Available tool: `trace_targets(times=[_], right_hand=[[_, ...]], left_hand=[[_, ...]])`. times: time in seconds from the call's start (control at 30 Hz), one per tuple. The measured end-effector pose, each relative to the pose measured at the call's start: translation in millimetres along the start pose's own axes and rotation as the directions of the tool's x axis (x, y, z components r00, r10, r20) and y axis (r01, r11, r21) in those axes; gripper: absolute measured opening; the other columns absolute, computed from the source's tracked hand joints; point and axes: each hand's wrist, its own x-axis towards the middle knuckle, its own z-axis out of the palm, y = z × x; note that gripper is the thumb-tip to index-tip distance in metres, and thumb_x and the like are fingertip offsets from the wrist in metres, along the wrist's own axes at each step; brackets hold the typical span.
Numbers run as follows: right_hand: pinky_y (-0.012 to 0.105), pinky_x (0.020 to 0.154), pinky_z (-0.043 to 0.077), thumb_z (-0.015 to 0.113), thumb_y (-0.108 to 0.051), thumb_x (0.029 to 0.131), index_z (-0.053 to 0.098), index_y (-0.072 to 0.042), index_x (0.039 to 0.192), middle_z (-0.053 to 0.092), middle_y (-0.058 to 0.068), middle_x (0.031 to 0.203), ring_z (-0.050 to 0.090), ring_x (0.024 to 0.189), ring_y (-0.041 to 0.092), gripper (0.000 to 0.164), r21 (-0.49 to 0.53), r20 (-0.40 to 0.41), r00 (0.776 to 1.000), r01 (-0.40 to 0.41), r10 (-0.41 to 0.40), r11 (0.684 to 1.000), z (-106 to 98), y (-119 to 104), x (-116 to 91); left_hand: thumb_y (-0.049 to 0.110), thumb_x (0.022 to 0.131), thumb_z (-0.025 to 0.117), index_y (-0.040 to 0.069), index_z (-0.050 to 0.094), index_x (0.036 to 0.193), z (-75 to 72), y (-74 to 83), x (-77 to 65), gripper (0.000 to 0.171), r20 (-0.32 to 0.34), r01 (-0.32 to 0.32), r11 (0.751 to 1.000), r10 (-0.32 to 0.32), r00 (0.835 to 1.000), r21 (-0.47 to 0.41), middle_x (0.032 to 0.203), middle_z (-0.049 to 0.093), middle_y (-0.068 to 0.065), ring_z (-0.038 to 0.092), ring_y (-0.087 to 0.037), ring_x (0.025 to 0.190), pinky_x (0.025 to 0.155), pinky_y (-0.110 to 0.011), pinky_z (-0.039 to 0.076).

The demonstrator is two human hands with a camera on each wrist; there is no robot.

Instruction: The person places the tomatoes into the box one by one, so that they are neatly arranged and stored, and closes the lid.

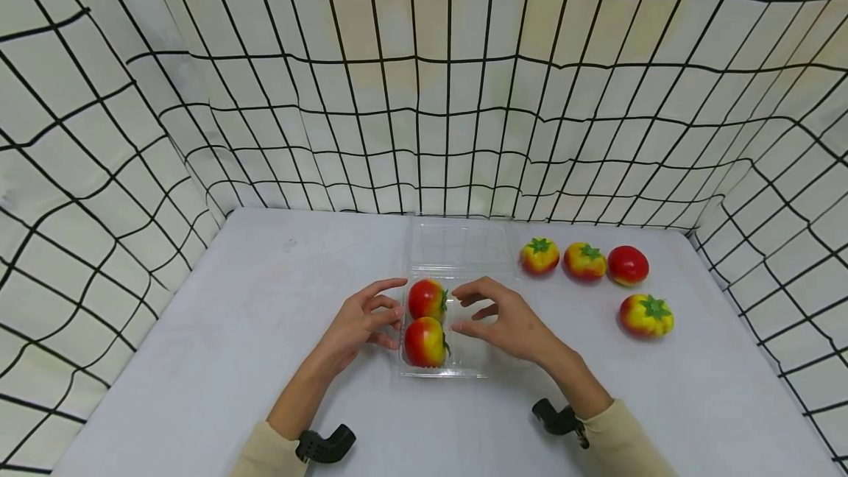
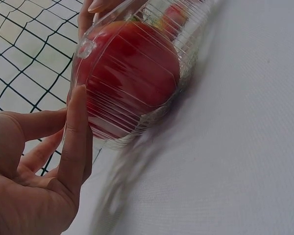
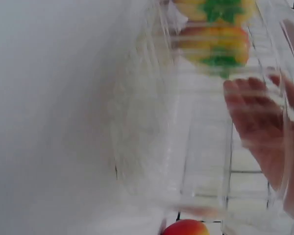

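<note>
A clear plastic clamshell box (image 1: 467, 372) lies on the table with its lid (image 1: 460, 245) folded back. Two red and yellow tomato-like fruits with green leaf tops, a rear one (image 1: 424, 299) and a front one (image 1: 422, 344), sit in its left half. My left hand (image 1: 361, 322) is at the box's left side, its fingers touching the rim and wall in the left wrist view. Over the right half hovers my right hand (image 1: 506, 319), thumb and fingers apart with nothing between them. Through the clear plastic, the right wrist view shows that hand's fingers (image 3: 252, 117).
Beyond the box at the right lie more such fruits: a left one (image 1: 539, 256), a middle one (image 1: 584, 262), a plain red one (image 1: 628, 265) and a nearer lobed one (image 1: 645, 316). Black netting (image 1: 450, 61) over pale walls surrounds the white table (image 1: 265, 300).
</note>
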Motion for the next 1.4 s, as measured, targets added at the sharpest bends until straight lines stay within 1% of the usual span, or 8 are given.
trace_targets(times=[0.2,0.5,0.73,0.9,1.0,1.2,1.33,1.4], right_hand=[[0.050,0.102,0.060,0.082,-0.025,0.091,0.065,-0.016,0.130,0.067,0.011,0.132,0.065,0.122,0.036,0.044,0.009,-0.060,0.998,-0.015,0.016,1.000,-15.9,4.1,0.8],[0.050,0.102,0.060,0.079,-0.024,0.094,0.067,-0.012,0.128,0.067,0.014,0.131,0.067,0.118,0.039,0.039,-0.006,-0.134,0.990,-0.033,0.032,0.999,-35.3,15.3,1.3],[0.050,0.102,0.060,0.077,-0.026,0.095,0.066,-0.012,0.129,0.068,0.012,0.131,0.069,0.116,0.032,0.039,-0.049,-0.174,0.983,-0.076,0.066,0.996,-46.4,23.3,3.8],[0.051,0.102,0.059,0.075,-0.026,0.097,0.065,-0.011,0.130,0.067,0.014,0.133,0.068,0.114,0.031,0.038,-0.061,-0.203,0.975,-0.101,0.086,0.993,-55.5,28.3,4.4],[0.052,0.104,0.058,0.074,-0.024,0.098,0.066,-0.009,0.131,0.067,0.017,0.133,0.067,0.116,0.032,0.038,-0.063,-0.227,0.970,-0.104,0.087,0.993,-61.2,32.0,4.1],[0.054,0.110,0.053,0.071,-0.023,0.100,0.065,-0.006,0.132,0.066,0.020,0.134,0.066,0.121,0.036,0.036,-0.026,-0.236,0.967,-0.104,0.095,0.994,-69.2,42.0,4.6],[0.050,0.109,0.055,0.070,-0.023,0.100,0.065,-0.004,0.132,0.066,0.019,0.133,0.067,0.121,0.034,0.037,-0.020,-0.248,0.963,-0.118,0.110,0.993,-72.6,48.3,5.8],[0.042,0.107,0.057,0.070,-0.023,0.101,0.065,-0.003,0.132,0.067,0.017,0.132,0.067,0.121,0.033,0.037,-0.020,-0.259,0.959,-0.127,0.118,0.992,-74.4,50.9,6.6]], left_hand=[[0.017,0.100,0.070,0.017,0.050,0.153,-0.6,1.0,-0.5,0.057,0.004,-0.002,1.000,0.002,1.000,0.002,0.106,0.064,-0.011,0.066,-0.019,0.081,0.068,-0.030,0.065],[0.017,0.100,0.071,0.016,0.050,0.153,-0.9,1.0,-0.5,0.057,0.005,-0.002,1.000,0.002,1.000,-0.004,0.106,0.065,-0.011,0.066,-0.019,0.081,0.068,-0.031,0.065],[0.017,0.100,0.070,0.016,0.050,0.153,-1.0,0.4,-0.8,0.057,0.002,-0.002,1.000,0.002,1.000,0.004,0.107,0.065,-0.012,0.067,-0.019,0.082,0.069,-0.030,0.065],[0.017,0.100,0.070,0.017,0.050,0.153,-0.6,0.4,-0.9,0.056,-0.002,0.000,1.000,0.000,1.000,0.005,0.107,0.065,-0.012,0.067,-0.019,0.082,0.069,-0.030,0.065],[0.016,0.100,0.070,0.016,0.050,0.153,-0.3,0.4,-0.8,0.057,0.000,0.002,1.000,-0.002,1.000,-0.001,0.107,0.065,-0.013,0.067,-0.019,0.083,0.069,-0.030,0.065],[0.016,0.100,0.070,0.016,0.049,0.153,0.8,0.8,0.2,0.057,0.005,-0.001,1.000,0.001,1.000,-0.003,0.110,0.064,-0.017,0.067,-0.020,0.083,0.069,-0.031,0.065],[0.016,0.100,0.070,0.015,0.049,0.153,1.2,0.9,0.3,0.057,0.006,-0.002,1.000,0.002,1.000,-0.001,0.110,0.064,-0.017,0.067,-0.021,0.084,0.069,-0.030,0.065],[0.016,0.100,0.070,0.015,0.049,0.154,1.1,0.8,0.0,0.057,0.005,0.001,1.000,-0.001,1.000,-0.002,0.110,0.064,-0.017,0.067,-0.021,0.083,0.069,-0.030,0.065]])
